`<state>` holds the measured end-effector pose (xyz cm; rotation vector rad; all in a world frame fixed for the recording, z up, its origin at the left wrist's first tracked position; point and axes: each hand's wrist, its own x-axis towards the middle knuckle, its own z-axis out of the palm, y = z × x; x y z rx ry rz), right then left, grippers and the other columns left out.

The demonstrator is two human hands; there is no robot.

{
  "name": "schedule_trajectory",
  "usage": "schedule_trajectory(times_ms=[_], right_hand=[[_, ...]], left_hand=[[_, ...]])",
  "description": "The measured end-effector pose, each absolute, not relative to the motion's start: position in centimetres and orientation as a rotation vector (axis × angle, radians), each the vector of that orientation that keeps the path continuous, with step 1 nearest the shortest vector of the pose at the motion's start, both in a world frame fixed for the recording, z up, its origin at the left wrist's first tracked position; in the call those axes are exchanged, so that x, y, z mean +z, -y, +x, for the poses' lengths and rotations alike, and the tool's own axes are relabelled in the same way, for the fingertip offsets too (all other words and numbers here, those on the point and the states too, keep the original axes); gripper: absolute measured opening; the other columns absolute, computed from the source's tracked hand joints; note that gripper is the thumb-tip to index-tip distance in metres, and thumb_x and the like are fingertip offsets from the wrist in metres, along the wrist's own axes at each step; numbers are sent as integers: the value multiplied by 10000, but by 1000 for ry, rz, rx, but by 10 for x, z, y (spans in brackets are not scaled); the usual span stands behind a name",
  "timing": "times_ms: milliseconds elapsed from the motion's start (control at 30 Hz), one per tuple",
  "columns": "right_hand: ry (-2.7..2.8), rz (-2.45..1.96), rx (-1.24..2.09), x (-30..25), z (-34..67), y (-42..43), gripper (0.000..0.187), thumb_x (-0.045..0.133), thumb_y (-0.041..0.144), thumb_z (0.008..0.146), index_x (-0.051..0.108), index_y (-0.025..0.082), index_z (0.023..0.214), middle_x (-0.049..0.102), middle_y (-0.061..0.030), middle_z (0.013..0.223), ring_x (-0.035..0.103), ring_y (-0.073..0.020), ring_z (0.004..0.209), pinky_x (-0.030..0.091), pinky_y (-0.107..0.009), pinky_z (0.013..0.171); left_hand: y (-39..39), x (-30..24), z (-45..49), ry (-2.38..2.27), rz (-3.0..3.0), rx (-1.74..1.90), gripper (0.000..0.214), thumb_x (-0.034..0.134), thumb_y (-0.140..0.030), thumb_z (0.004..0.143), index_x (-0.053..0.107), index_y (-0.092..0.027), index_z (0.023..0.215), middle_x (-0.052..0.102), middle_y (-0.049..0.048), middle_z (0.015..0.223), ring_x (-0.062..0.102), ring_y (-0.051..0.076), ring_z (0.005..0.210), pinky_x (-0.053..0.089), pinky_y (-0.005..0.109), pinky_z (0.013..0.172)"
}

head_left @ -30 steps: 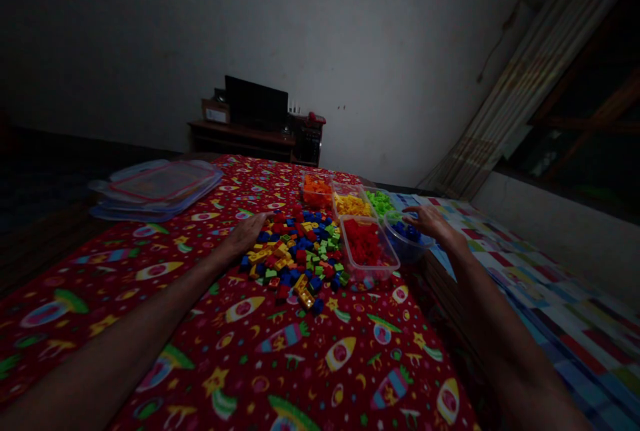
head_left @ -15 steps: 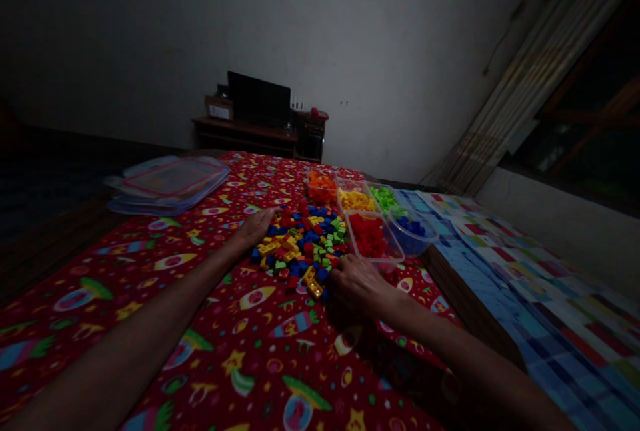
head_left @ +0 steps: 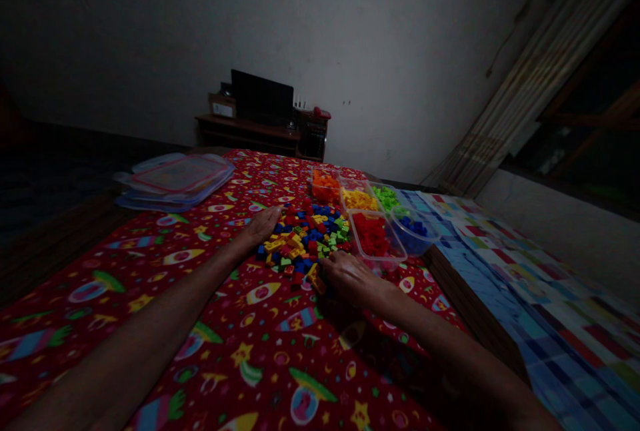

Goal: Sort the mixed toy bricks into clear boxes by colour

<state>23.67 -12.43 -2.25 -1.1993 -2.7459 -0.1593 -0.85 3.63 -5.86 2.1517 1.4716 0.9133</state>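
Observation:
A mixed pile of toy building blocks [head_left: 305, 244] in red, blue, yellow and green lies on the red patterned cloth. Against the pile's left edge rests my left hand [head_left: 263, 226], its fingers stretched out and nothing visible in them. My right hand [head_left: 347, 276] is at the near right edge of the pile, with its fingers bent and closed downward; the fingertips are partly hidden, and I cannot make out what they hold. Close to its fingers lies a yellow block [head_left: 317, 279]. Just beyond this hand stands a clear box [head_left: 389, 260] of red blocks [head_left: 370, 234].
Behind the red blocks are containers of orange blocks [head_left: 325, 188], yellow blocks [head_left: 359, 200] and green blocks [head_left: 386, 198]. A round tub [head_left: 425, 244] holds blue blocks [head_left: 413, 225]. Clear lids [head_left: 175, 181] are stacked at left. A monitor [head_left: 263, 96] stands on a far desk.
My right hand has shifted slightly left along the pile's near edge, by the yellow block. My left hand stays beside the pile. The whole view has moved a little.

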Motion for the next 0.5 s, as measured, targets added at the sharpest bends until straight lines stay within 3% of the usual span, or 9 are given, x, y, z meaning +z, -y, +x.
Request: schedule_trajectory(times_ms=[233, 500], right_hand=[[2714, -1261, -113, -34, 248, 106, 142, 498, 176, 871, 614, 156, 952, 629, -81, 849, 561, -160, 757, 407, -264, 689], [2617, -1063, 158, -38, 257, 151, 305, 509, 215, 894, 493, 187, 1197, 596, -111, 1082, 561, -184, 965, 443, -300, 809]], left_hand=[[-41, -63, -10, -1443, 2178, 930, 663, 144, -550, 862, 632, -171, 1102, 619, 93, 1234, 551, 249, 1131, 409, 345, 1004], [-43, -66, -10, -1420, 2203, 932, 624, 154, -507, 867, 625, -169, 1098, 640, 91, 1177, 565, 244, 1088, 423, 340, 974]])
